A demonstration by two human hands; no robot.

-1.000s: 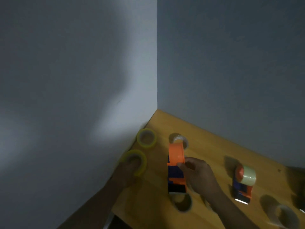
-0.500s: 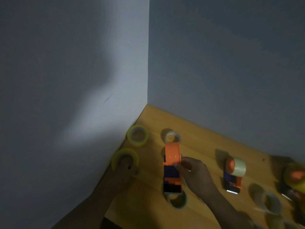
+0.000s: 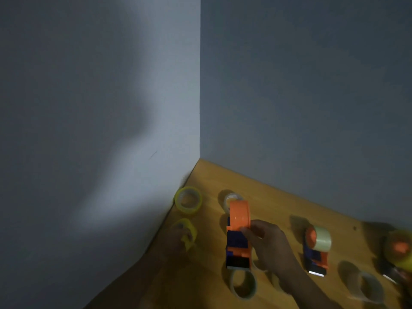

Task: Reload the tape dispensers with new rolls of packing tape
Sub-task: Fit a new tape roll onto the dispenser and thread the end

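Left hand [image 3: 178, 238] grips a yellow roll [image 3: 186, 234] at the bench's [image 3: 278, 204] left edge, tilted, blurred. I want it lifted clear and squared to the hub. Right hand [image 3: 267, 244] clasps the empty orange dispenser [image 3: 238, 233] mid-bench; I'd hold that steady, hub side open to the roll.

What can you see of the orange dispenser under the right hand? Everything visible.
The orange tape dispenser looks like plastic: a bare orange wheel at the far end with no roll on it, a blue middle body, and an orange and black cutter end nearest the camera. It stands on the wooden table, lengthwise away from the viewer. The right hand grips its right side near the wheel. A clear tape roll sits just behind it, a greyish roll just in front; contact with either is unclear.
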